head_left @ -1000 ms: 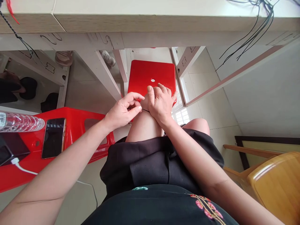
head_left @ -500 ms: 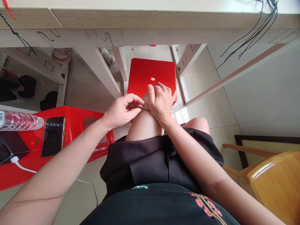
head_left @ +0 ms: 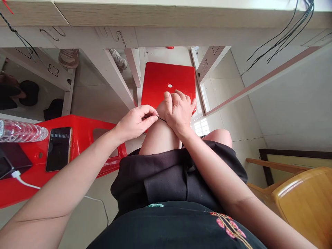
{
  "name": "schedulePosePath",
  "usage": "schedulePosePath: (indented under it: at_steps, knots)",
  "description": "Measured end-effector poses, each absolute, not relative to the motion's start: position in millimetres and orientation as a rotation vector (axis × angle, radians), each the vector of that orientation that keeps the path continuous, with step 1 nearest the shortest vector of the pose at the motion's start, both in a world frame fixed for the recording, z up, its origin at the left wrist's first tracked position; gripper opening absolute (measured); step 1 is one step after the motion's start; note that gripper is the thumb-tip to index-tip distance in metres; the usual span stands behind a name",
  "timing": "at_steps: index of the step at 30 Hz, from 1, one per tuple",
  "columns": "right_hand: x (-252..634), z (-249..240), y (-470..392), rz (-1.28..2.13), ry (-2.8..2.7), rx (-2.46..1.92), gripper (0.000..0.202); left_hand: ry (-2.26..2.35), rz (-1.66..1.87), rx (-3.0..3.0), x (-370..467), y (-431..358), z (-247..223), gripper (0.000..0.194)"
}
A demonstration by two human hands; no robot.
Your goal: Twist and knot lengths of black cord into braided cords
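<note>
A thin black cord (head_left: pixel 162 119) runs across my bare thigh (head_left: pixel 158 138), close to the knee. My left hand (head_left: pixel 133 122) pinches it between thumb and fingertips. From there a short stretch of cord passes to the right and disappears under the heel of my right hand (head_left: pixel 178 112). That hand lies palm down over the knee with its fingers spread, pressing on the leg. Whatever is beneath the palm is hidden.
Ahead, a red stool (head_left: pixel 168 74) stands under the table edge (head_left: pixel 166 15), where dark cords (head_left: pixel 293 31) hang at right. Another red stool (head_left: pixel 83 129) at left bears a phone (head_left: pixel 59 148), bottle (head_left: pixel 23 131) and dark box (head_left: pixel 14 160). A wooden chair (head_left: pixel 306 200) is at right.
My left fingertips have shifted slightly right along the cord, closing more tightly, so less of it shows. My right hand has barely moved. The whole view has shifted a little.
</note>
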State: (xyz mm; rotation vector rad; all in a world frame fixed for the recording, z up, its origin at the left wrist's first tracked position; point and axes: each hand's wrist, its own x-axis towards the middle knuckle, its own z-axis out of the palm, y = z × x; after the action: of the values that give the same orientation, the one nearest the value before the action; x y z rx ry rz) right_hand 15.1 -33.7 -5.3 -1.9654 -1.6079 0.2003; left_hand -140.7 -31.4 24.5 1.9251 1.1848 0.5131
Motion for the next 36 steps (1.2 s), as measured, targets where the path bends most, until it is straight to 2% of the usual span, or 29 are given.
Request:
schedulePosePath:
  at_steps: [9, 20, 36]
  knots:
    - [15.2, -5.8, -33.8, 0.209, -1.618, -1.974, 0.05, 1.158, 0.484, 2.056, -142.5, -31.8, 23.2, 0.023]
    - [15.4, -6.7, -34.0, 0.196, -1.618, -1.957, 0.052, 1.137, 0.515, 1.9, -147.1, -34.5, 19.7, 0.009]
    - [15.3, -10.8, -33.0, 0.175, -1.617, -1.946, 0.052, 1.173, 0.486, 2.05, -146.3, -32.2, 19.9, 0.012]
